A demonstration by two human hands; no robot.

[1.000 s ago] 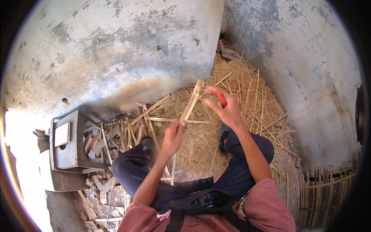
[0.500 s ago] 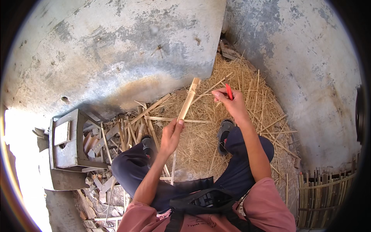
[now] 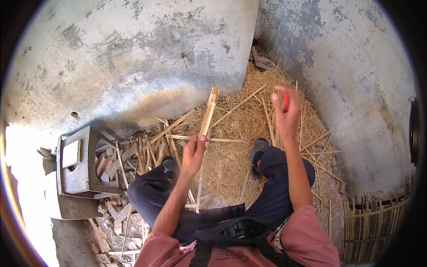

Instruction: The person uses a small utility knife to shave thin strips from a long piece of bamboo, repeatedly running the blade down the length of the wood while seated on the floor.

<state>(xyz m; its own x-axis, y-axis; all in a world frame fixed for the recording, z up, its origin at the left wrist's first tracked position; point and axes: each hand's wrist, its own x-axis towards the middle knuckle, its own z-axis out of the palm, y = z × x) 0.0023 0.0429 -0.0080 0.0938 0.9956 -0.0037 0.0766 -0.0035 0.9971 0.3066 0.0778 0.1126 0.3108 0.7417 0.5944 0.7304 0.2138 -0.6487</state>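
My left hand (image 3: pixel 194 153) grips a long split bamboo stick (image 3: pixel 207 116) near its middle, holding it upright and tilted slightly to the right above the straw. My right hand (image 3: pixel 284 111) is raised to the right of the stick, apart from it, with its fingers closed around a small red-handled tool (image 3: pixel 286 101). The tool's working end is hidden by my fingers. My knees in dark trousers and both sandals (image 3: pixel 258 151) are below the hands.
Straw and bamboo slivers (image 3: pixel 235 147) cover the ground in a corner of grey plastered walls (image 3: pixel 133 58). A small wooden stool (image 3: pixel 78 162) stands at the left among wood scraps. A woven bamboo panel (image 3: pixel 373 222) lies at lower right.
My right hand with the red tool has moved away from the top of the stick, up and to the right. My left hand keeps holding the stick in nearly the same place.
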